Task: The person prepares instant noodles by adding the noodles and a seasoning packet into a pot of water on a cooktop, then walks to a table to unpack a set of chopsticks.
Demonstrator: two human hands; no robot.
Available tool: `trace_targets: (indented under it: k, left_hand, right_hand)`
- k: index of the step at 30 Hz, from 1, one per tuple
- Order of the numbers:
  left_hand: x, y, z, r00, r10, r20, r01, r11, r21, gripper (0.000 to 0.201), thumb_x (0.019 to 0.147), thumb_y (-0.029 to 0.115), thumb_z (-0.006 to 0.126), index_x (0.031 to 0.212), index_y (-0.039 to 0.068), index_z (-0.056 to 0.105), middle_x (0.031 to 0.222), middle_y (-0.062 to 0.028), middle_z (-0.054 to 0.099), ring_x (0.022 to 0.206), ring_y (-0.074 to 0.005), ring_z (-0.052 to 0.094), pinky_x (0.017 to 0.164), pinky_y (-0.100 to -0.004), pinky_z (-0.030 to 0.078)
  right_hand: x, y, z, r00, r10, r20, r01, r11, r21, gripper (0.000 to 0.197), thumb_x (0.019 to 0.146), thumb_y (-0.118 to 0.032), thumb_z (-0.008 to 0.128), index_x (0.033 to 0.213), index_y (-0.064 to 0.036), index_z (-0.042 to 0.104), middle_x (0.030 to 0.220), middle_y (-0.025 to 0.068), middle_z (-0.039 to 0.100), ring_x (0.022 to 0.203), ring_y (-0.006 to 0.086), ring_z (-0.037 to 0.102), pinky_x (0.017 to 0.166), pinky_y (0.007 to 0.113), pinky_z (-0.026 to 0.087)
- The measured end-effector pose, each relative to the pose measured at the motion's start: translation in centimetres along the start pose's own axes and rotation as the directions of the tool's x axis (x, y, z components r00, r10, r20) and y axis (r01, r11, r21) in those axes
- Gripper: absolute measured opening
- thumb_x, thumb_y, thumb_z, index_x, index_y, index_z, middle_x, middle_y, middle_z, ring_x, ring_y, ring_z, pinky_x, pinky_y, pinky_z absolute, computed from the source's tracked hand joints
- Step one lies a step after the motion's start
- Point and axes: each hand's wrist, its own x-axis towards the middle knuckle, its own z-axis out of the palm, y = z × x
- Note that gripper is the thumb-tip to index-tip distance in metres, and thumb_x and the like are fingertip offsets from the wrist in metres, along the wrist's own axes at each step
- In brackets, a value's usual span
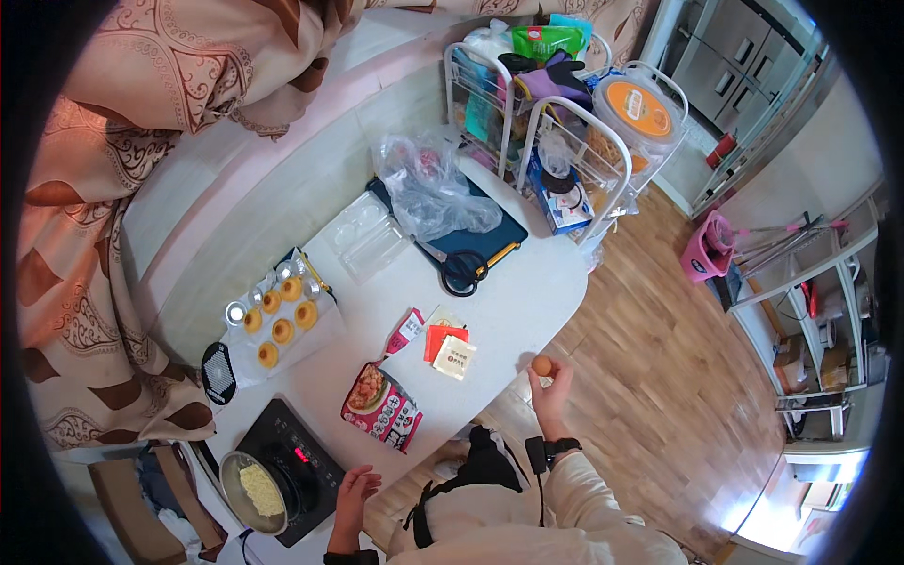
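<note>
In my right hand (552, 394) is a brown egg (541, 364), gripped by the fingertips beyond the table's right edge. My left hand (358, 484) hovers by the right side of the black induction cooker (325, 461), its fingers loosely bent and apart, with nothing seen in them. A pan (229, 490) sits on the cooker with a pale yellow noodle block (261, 491) inside. Between my hands and the far side lie a pink and black noodle packet (381, 407), a gold sachet (455, 358), a red sachet (436, 339) and a torn pink wrapper piece (405, 331).
Several egg tarts (282, 330) rest on a lined tray at the left. Black-handled scissors (461, 270) and a clear plastic bag (435, 193) lie on a dark board (506, 226), beside a clear plastic tray (360, 240). A loaded white rack (626, 141) stands beyond the table.
</note>
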Motion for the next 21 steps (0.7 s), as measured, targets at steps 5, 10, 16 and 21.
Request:
trace_targets:
  k: [5,10,16,21]
  left_hand:
    - [-0.7,-0.8,0.0,0.999,-0.044,-0.023,0.042,0.996,-0.084,0.021,0.086,0.015,0.046,0.104,0.006,0.052,0.090,-0.0069,0.061,0.080,-0.0146,0.058,0.071,-0.0258,0.045]
    - [-1.2,-1.9,-0.9,0.997,-0.035,-0.072,0.029,0.996,-0.084,0.022,0.086,0.018,0.046,0.105,0.006,0.052,0.090,-0.0071,0.060,0.079,-0.0150,0.057,0.070,-0.0261,0.045]
    - [-1.8,-2.8,-2.4,0.995,-0.005,-0.097,-0.008,0.990,-0.141,0.024,0.088,0.019,0.045,0.107,0.006,0.051,0.091,-0.0076,0.060,0.081,-0.0153,0.057,0.073,-0.0256,0.044]
    - [-3.8,-3.5,-3.9,0.974,0.165,-0.155,-0.181,0.979,-0.092,0.023,0.087,0.015,0.046,0.108,0.005,0.051,0.093,-0.0071,0.059,0.085,-0.0151,0.056,0.075,-0.0261,0.044]
  right_hand:
    - [0.7,0.7,0.8,0.995,-0.066,0.079,0.075,0.991,-0.113,0.040,0.069,-0.012,0.070,0.099,-0.0017,0.046,0.092,0.0151,0.047,0.084,0.0298,0.048,0.072,0.037,0.042]
    - [1.0,0.6,0.7,0.996,-0.085,0.004,0.085,0.989,-0.119,0.041,0.068,-0.010,0.070,0.099,-0.0020,0.045,0.094,0.0162,0.046,0.087,0.0323,0.046,0.074,0.038,0.041]
    - [1.4,0.1,0.5,1.000,-0.023,-0.011,0.021,0.986,-0.168,0.040,0.066,-0.006,0.071,0.098,-0.0016,0.047,0.092,0.0142,0.047,0.082,0.0274,0.049,0.071,0.035,0.043]
    - [0.7,-2.1,1.3,0.998,0.006,0.063,-0.009,0.999,0.035,0.042,0.073,-0.007,0.068,0.107,0.0003,0.043,0.099,0.0114,0.048,0.087,0.0179,0.052,0.074,0.029,0.046]
